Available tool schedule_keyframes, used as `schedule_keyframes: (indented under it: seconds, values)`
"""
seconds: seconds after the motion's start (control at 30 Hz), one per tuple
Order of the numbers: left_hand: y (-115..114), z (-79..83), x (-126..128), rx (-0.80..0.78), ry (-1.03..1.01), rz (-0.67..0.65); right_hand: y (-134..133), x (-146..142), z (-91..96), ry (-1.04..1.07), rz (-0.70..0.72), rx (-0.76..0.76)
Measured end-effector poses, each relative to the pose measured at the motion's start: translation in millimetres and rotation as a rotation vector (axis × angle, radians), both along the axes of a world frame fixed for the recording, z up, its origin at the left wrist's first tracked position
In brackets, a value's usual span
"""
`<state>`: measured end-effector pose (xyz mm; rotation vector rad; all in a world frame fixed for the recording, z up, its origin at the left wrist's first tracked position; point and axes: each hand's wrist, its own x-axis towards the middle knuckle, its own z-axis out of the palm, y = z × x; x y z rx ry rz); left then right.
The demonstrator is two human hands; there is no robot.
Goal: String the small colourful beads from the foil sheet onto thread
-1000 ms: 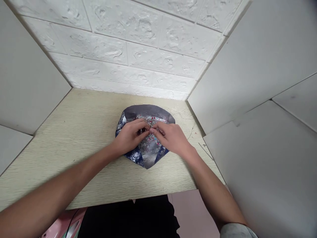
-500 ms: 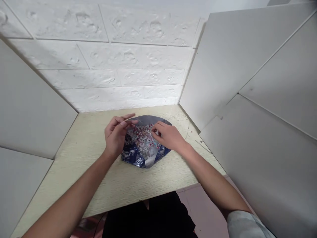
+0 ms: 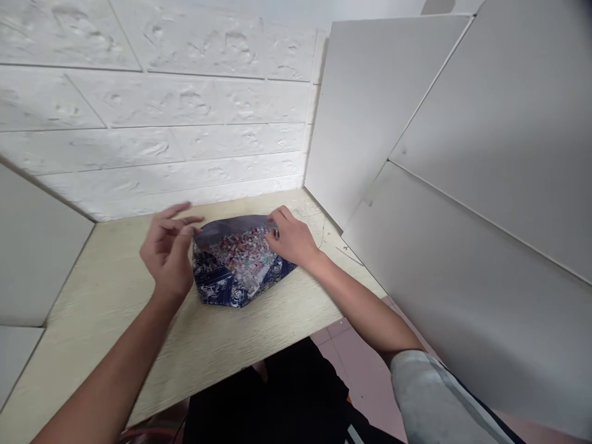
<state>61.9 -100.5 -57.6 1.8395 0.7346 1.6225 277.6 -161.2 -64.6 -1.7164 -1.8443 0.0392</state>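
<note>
Reading the head view, the only one I have from my remote station, I find the work centred on a folded sheet of blue and silver rose-patterned foil (image 3: 216,282), lying just left of the middle of the frame on a pale wood-grain counter (image 3: 108,296). A heap of tiny multicoloured beads (image 3: 240,250) sits on its opened silver face; they are too small for me to tell their exact kind. The person's left hand (image 3: 167,250) is raised above the counter just beyond the sheet's left corner, loosely spread, and I see nothing held in it. The right hand (image 3: 292,238) is curved at the sheet's upper right edge, touching the foil beside the beads. I cannot tell whether it pinches a single bead there.

From this view, the step in hand looks like working through the beads on the open sheet, one hand down and one lifted clear. A fine pinch in the heap would call for a close, steady approach, as the loose beads could scatter.

A white brick-textured wall (image 3: 157,111) rises at the top of the frame, with grey panels (image 3: 444,129) to the right.
</note>
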Motion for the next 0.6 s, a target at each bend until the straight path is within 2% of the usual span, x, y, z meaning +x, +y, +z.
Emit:
schedule_keyframes:
  seconds: [0.13, 0.23, 0.4, 0.6]
  values:
    - [-10, -7.8, 11, 0.141, 0.448, -0.110, -11, -4, 12.6, 0.178, 0.313, -0.073]
    - [-14, -13.2, 15, 0.180, 0.567, -0.168, -13, -9, 12.9, 0.178, 0.468, -0.132]
    - [-15, -17.8, 17, 0.167, 0.561, -0.071, -5, -10, 3.8, 0.102, 0.471, -0.135]
    - [-17, -17.7, 18, 0.134, 0.577, -0.024, -1, -7, 0.0, 0.117, 0.370, -0.069]
